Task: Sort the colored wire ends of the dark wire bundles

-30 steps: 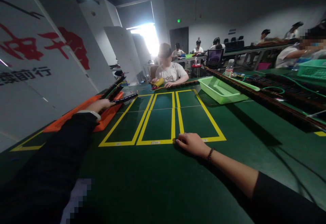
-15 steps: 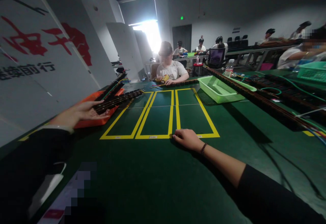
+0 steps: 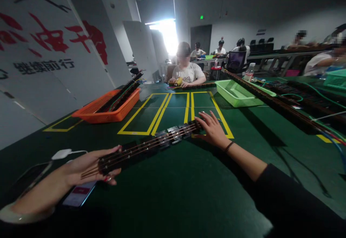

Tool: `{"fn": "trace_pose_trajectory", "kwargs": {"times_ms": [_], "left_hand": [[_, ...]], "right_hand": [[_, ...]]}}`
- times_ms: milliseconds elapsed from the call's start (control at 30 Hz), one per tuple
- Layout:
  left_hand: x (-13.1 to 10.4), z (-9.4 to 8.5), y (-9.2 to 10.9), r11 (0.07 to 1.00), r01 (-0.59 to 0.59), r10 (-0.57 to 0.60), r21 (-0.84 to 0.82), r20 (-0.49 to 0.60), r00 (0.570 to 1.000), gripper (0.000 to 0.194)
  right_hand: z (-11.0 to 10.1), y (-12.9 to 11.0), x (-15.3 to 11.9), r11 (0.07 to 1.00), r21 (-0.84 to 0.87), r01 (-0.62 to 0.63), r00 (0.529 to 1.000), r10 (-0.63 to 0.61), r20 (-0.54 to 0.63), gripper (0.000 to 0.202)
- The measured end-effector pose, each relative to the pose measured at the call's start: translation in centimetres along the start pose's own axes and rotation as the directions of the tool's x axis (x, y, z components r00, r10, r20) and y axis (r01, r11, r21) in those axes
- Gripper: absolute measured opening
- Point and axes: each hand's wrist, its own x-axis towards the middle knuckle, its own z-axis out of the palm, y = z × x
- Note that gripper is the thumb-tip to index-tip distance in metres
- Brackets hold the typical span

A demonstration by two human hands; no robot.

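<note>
A long black segmented strip (image 3: 151, 145) with copper-coloured wires along its top slants across the table in front of me. Its near end lies in the palm of my left hand (image 3: 89, 166), whose fingers and thumb close round its sides, and bare wire ends stick out there. My right hand (image 3: 212, 129) grips the far end, fingers over the top and thumb on the near side. That tip is partly hidden under the fingers. A few middle segments look shiny and clear.
An orange basket (image 3: 121, 114) holding similar strips stands at the left. A green basket (image 3: 238, 102) and longer strips (image 3: 278, 104) lie at the right. Yellow tape frames (image 3: 135, 132) mark the table. A phone (image 3: 79, 194) lies near my left wrist. Across the table sits a person (image 3: 189, 72).
My left hand has brought the strip from beside the orange basket toward me and across the table. My right hand has moved from resting on the table to the strip's far end.
</note>
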Motion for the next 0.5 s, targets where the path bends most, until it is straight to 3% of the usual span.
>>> {"fn": "trace_pose_trajectory", "kwargs": {"times_ms": [100,200,300,400,500], "left_hand": [[-0.2,0.5,-1.0,0.992,0.122,-0.110,-0.018,0.308,0.945,0.035],[0.8,0.1,-0.5,0.993,0.114,-0.106,0.006,0.427,0.898,0.037],[2.0,-1.2,1.2,0.992,0.124,-0.102,-0.034,0.377,0.921,0.054],[3.0,-3.1,2.9,0.978,0.063,-0.027,-0.199,0.178,0.984,0.060],[3.5,-4.7,3.3,0.939,0.037,-0.015,-0.341,0.068,0.998,0.065]], "right_hand": [[-1.3,0.3,-1.0,0.995,-0.071,0.077,0.991,-0.068,0.113,0.062],[-2.3,-0.1,-1.9,0.996,-0.049,0.069,0.978,-0.058,0.201,0.052],[-3.1,-0.8,-2.2,1.000,-0.019,-0.018,0.972,0.021,0.232,0.048],[-3.9,-1.6,-2.0,0.995,-0.038,-0.091,0.965,0.098,0.244,0.047],[-4.5,-2.6,-1.6,0.984,-0.059,-0.165,0.951,0.175,0.254,0.044]]}}
